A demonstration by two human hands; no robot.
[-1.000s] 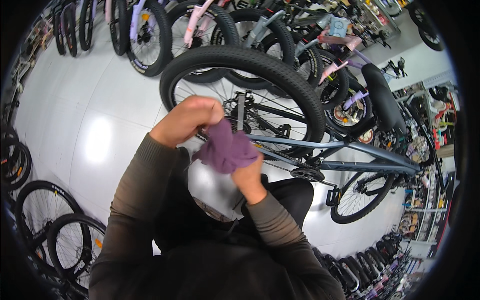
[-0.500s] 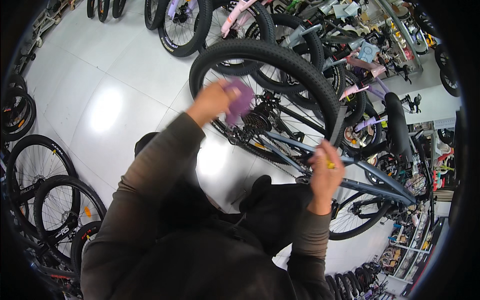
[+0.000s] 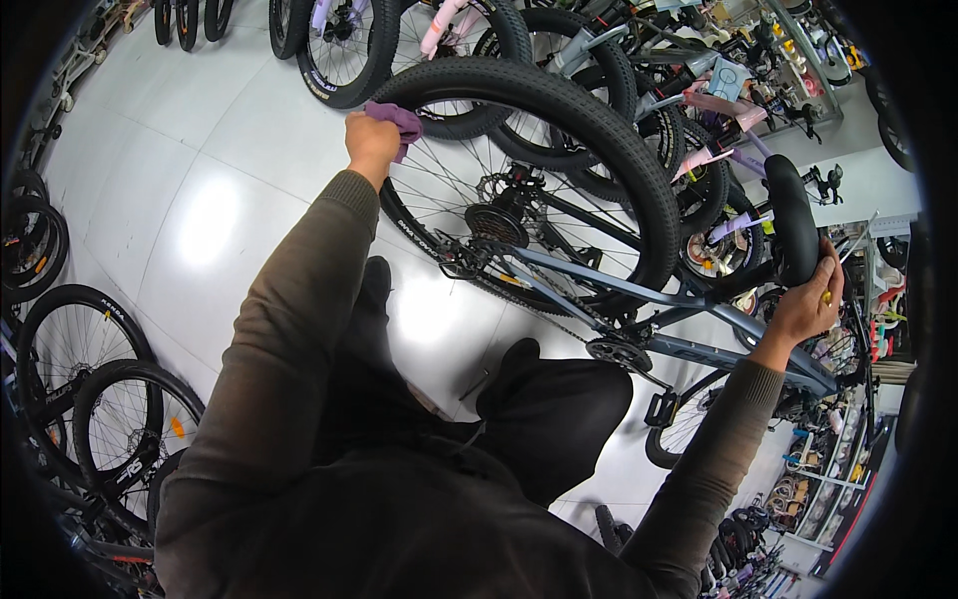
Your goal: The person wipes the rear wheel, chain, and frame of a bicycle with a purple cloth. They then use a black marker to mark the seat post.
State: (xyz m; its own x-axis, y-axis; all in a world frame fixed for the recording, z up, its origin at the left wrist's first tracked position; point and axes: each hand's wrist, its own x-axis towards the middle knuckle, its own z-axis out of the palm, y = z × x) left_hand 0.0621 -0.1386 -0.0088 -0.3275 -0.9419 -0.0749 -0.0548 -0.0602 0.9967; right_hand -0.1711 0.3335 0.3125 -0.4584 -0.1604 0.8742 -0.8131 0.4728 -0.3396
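Observation:
A grey-blue bicycle (image 3: 679, 346) stands in front of me, its rear wheel (image 3: 654, 190) toward the upper middle. My left hand (image 3: 371, 140) is closed round a crumpled purple cloth (image 3: 403, 125). The cloth is at the far left part of the rear tyre and rim. At the right, my right hand (image 3: 806, 299) is closed at the edge of the black saddle (image 3: 790, 215). A small yellow spot shows at this hand; what it is I cannot make out. The cassette (image 3: 497, 226), chainring (image 3: 619, 351) and pedal (image 3: 660, 409) lie between my arms.
Several bicycles with pink and purple forks (image 3: 444, 25) crowd close behind the rear wheel. More wheels (image 3: 85, 369) stand at the left. Shelves with goods (image 3: 823, 489) line the right side. Pale floor tiles (image 3: 150, 160) lie left of the bicycle, and my shoe (image 3: 374, 285) is near the rear wheel.
My left hand with the cloth has moved left and away from the cassette to the tyre's far left part. My right hand has gone right, from beside the rear wheel to the saddle.

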